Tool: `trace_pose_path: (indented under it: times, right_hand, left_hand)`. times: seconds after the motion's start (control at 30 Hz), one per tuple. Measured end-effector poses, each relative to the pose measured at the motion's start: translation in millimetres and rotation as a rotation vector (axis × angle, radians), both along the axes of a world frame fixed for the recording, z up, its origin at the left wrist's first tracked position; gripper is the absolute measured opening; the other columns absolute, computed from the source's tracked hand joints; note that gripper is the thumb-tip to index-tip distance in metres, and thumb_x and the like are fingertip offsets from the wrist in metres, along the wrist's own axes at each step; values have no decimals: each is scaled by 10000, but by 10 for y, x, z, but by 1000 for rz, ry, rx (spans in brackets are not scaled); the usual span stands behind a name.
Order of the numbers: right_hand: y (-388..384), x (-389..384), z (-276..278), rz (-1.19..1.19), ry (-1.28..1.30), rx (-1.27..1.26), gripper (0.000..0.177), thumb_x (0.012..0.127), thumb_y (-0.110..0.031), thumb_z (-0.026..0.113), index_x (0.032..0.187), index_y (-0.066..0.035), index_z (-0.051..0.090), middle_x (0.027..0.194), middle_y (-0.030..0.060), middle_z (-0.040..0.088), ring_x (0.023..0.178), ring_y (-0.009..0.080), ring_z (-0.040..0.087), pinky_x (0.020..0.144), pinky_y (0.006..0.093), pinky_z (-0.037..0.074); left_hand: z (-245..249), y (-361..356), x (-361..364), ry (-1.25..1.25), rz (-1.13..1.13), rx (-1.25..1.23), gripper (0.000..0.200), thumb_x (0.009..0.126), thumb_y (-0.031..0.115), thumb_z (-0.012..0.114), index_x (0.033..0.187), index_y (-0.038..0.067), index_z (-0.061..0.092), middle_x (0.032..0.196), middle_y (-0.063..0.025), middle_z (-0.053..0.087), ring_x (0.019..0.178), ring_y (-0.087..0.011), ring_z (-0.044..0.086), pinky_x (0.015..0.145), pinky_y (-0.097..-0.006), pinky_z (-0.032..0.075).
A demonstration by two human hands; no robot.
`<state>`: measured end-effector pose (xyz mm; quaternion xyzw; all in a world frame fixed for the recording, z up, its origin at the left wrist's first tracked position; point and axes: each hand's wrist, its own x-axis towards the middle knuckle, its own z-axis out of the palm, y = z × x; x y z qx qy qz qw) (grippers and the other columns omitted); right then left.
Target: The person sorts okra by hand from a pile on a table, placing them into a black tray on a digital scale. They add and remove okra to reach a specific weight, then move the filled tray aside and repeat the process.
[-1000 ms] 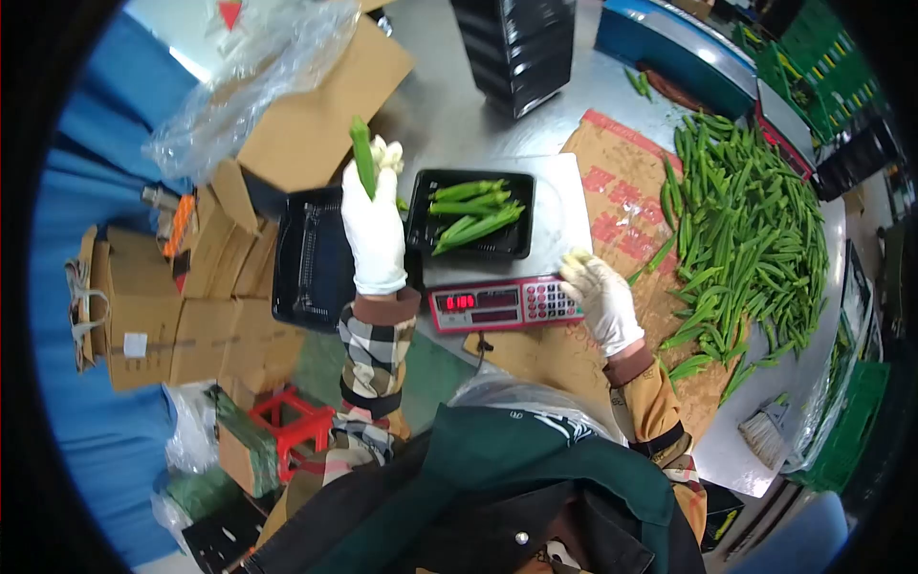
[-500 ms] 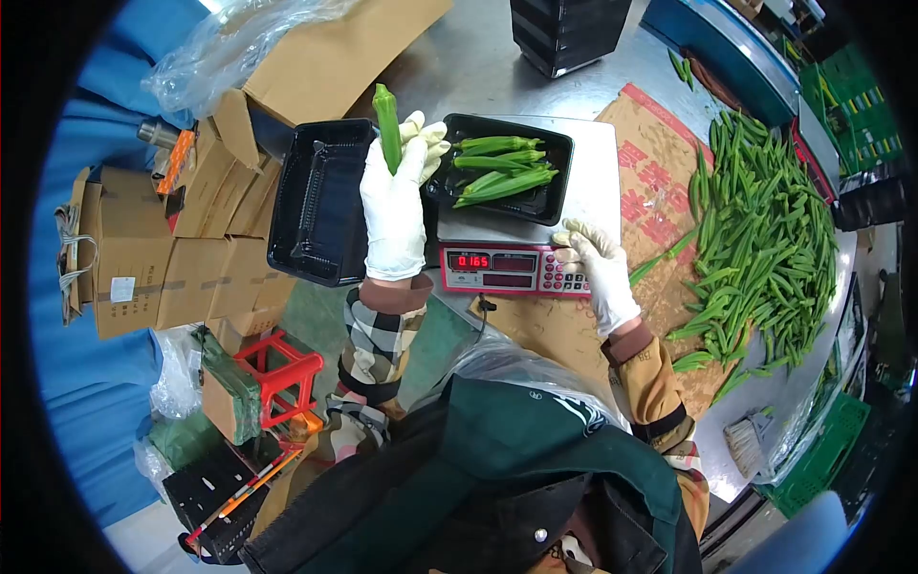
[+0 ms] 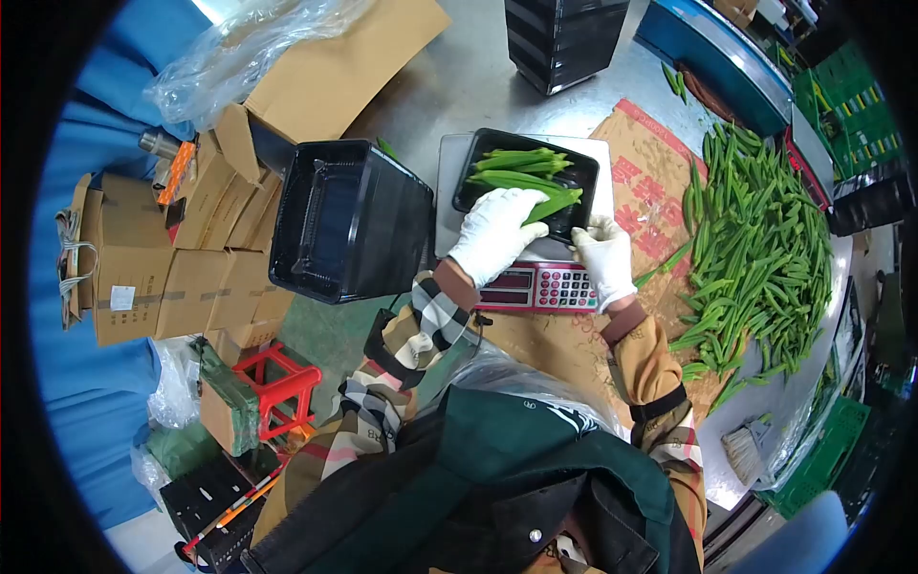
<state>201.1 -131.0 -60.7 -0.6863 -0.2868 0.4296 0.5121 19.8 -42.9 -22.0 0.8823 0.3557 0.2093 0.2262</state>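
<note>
Once aloft, left hand on okra.

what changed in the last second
The white-gloved left hand dropped from holding one green okra pod aloft onto the okra in the black plastic tray. The right hand slid from the keypad of the red scale to the tray's rim. Tray, scale and okra pile stayed.
</note>
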Motion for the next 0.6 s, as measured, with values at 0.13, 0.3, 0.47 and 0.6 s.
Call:
trace_pose_path:
  times: [0.13,0.3,0.47,0.6]
  right_hand:
    - [-259,388,85,8,32,29,238,938,-61,672,1155,22,618,790,18,673,605,66,588,549,206,454]
    - [-888,828,4,-59,2,-45,376,980,-124,649,1323,13,581,998,60,709,720,80,641,626,192,499]
    - [-1487,917,-323,-198,142,-120,312,985,-89,617,1284,1,618,1054,54,695,808,108,663,667,214,526]
    - [-1681,737,-475,-178,181,-164,310,990,-88,606,1287,0,619,1052,58,697,785,107,654,645,213,517]
  left_hand:
    - [327,99,143,-161,20,-151,310,838,158,728,1139,99,679,1053,-84,689,1010,-270,626,918,-370,499]
    - [628,396,-80,-402,275,-120,189,892,61,690,1079,57,713,1032,-59,724,959,-156,666,887,-295,511]
    - [802,290,-365,-623,383,-342,208,914,56,698,1114,-3,690,1050,-74,731,972,-121,669,895,-261,511]
    - [830,30,-541,-636,365,-506,211,905,55,707,1106,-9,690,1050,-76,734,984,-118,673,901,-258,511]
